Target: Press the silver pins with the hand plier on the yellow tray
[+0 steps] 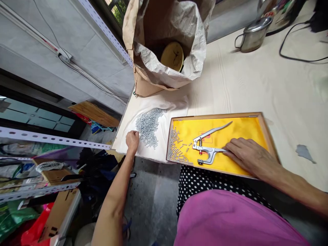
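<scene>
There are two hands, and each does its own thing. The left hand [132, 139] is at the left edge of a big heap of little metal pins [147, 126] on a white cloth [162, 150]. Its grip is pressed together, but I cannot tell if a pin is in it. The right hand [246, 155] has its grip closed on the end of the low handle of the one pair of silver pliers [210, 150].

The pliers lie in one flat tray [241, 126] with a yellow bottom and a brown rim, near the middle. Their long side runs left and right. The head points left, at the pins, and the two handles point right. The top handle slants up, so the handles are spread apart. One small spring [200, 141] sits between them.

There are two heaps of pins, one on the cloth and a smaller one [175, 148] at the left end of the tray. Both have too many pins to count. A few loose pins lie between the small heap and the pliers.

The tray and cloth are on the worktop [230, 85]. Behind them stand one big paper bag [147, 83], with one round yellow thing [172, 56] inside, and one metal cup [253, 37] with a lid
</scene>
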`<action>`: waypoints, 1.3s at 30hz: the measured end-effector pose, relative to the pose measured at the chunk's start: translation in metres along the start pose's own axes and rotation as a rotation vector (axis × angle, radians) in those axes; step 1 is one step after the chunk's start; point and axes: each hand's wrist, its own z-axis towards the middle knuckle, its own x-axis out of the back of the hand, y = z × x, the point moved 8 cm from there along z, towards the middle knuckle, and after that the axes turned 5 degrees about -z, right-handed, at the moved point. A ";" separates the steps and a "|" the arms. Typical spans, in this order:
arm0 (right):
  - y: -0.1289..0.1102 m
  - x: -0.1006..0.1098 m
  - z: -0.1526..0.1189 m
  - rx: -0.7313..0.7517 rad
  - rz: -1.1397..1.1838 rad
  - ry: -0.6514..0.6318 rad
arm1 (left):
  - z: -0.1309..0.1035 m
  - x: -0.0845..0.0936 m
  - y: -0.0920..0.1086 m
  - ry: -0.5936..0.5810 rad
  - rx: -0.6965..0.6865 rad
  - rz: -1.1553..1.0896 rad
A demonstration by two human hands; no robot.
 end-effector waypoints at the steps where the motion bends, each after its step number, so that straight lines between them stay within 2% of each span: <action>1: 0.000 0.000 0.000 0.000 -0.001 0.000 | 0.007 -0.006 -0.009 -0.021 0.013 0.013; 4: -0.001 0.000 0.001 0.002 0.008 0.019 | 0.013 -0.021 -0.021 -0.063 0.004 0.031; 8: -0.003 0.002 0.003 0.001 -0.011 0.042 | 0.010 -0.029 -0.021 -0.053 -0.019 0.056; 13: -0.006 0.007 0.006 0.011 -0.073 0.032 | 0.013 -0.018 -0.015 -0.020 -0.057 0.057; 16: -0.008 0.010 0.009 0.008 -0.082 -0.004 | 0.008 -0.003 0.000 0.003 -0.089 0.030; 18: -0.007 0.012 0.010 -0.006 -0.089 -0.013 | -0.006 0.008 0.020 0.012 -0.104 -0.089; 20: -0.007 0.014 0.010 -0.017 -0.092 -0.024 | -0.035 0.012 0.046 -0.037 -0.074 -0.472; 21: -0.006 0.014 0.011 -0.022 -0.091 -0.031 | -0.055 0.009 0.064 -0.116 -0.075 -0.668; 23: -0.006 0.014 0.011 -0.031 -0.088 -0.046 | -0.103 -0.007 0.109 -0.378 -0.106 -0.922; 25: -0.005 0.013 0.011 -0.041 -0.090 -0.050 | -0.150 -0.028 0.146 -0.628 -0.088 -1.013; 27: -0.004 0.011 0.010 -0.045 -0.094 -0.057 | -0.180 -0.047 0.170 -0.750 -0.082 -1.005; 29: -0.003 0.008 0.010 -0.046 -0.100 -0.061 | -0.192 -0.063 0.180 -0.784 -0.078 -0.966; 32: -0.002 0.006 0.009 -0.050 -0.088 -0.061 | -0.192 -0.078 0.181 -0.776 -0.083 -0.923; 35: -0.001 0.006 0.009 -0.054 -0.066 -0.058 | -0.189 -0.083 0.177 -0.784 -0.076 -0.897; 39: -0.002 0.007 0.008 -0.059 -0.064 -0.063 | -0.191 -0.081 0.177 -0.806 -0.072 -0.848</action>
